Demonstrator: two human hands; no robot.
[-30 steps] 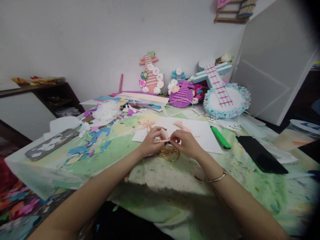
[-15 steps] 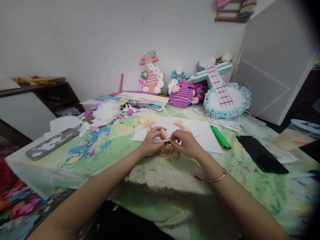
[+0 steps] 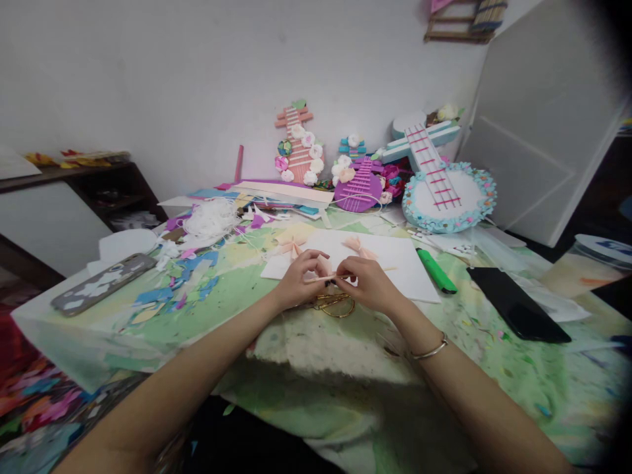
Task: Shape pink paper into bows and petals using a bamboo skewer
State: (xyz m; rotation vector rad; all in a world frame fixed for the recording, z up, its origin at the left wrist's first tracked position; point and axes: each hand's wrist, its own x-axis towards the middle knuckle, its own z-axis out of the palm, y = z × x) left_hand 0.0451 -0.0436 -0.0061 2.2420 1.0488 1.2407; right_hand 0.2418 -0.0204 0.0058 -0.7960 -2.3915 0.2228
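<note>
Fingertips of my left hand [image 3: 302, 278] and my right hand [image 3: 366, 282] nearly meet over the front of a white sheet [image 3: 407, 263]. Between them is a small peach paper piece [image 3: 324, 267], pinched by my left hand. A thin wooden stick [image 3: 390, 268] pokes out past my right fingers, which are closed on it; its other end is hidden. Two twisted peach paper pieces, a left one [image 3: 292, 245] and a right one [image 3: 359, 247], lie behind the hands. Gold-handled scissors [image 3: 340, 307] sit just below, partly covered.
To the right are a green box cutter [image 3: 436, 271] and a black phone [image 3: 517, 304]. Paper scraps [image 3: 185, 280], white string [image 3: 210, 220] and a grey patterned phone case [image 3: 103, 284] lie left. Decorated lute-shaped crafts [image 3: 447, 191] stand along the wall.
</note>
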